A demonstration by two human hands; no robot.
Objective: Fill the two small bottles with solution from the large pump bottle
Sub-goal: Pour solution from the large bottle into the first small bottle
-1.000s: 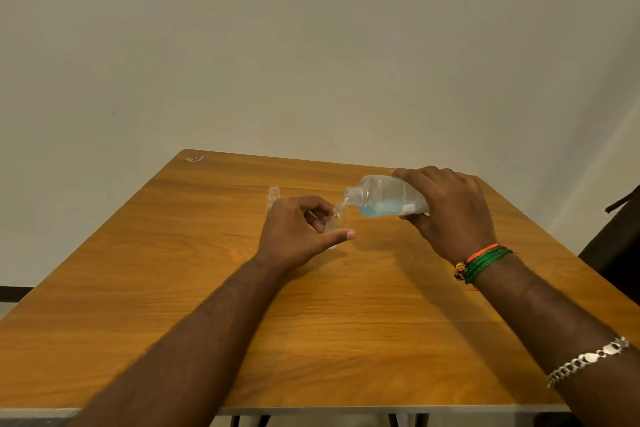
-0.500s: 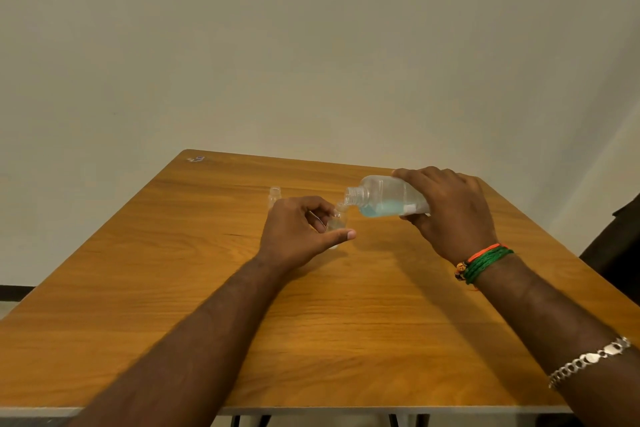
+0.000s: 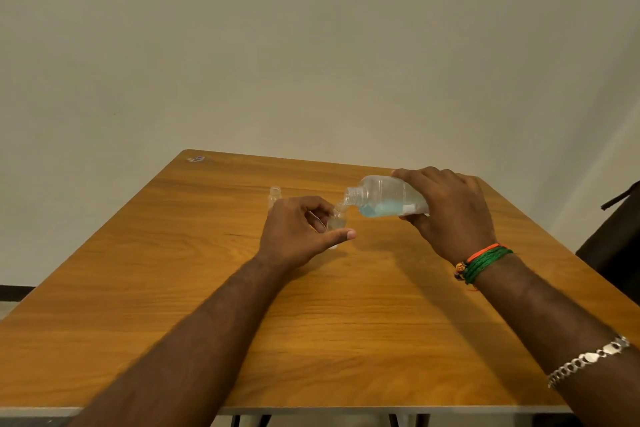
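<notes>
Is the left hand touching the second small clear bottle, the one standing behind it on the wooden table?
Cannot tell. In the head view the left hand overlaps the bottle; no gap or contact shows.

Right hand [image 3: 446, 211] grips large bottle [image 3: 388, 198] tipped near horizontal, open neck pointing left, blue liquid pooled low inside. Neck sits right at the mouth of a small bottle [image 3: 336, 221] pinched by left hand [image 3: 298, 232] on wooden table [image 3: 346, 322]. Second small bottle [image 3: 274, 196] stands upright just behind left hand.
</notes>
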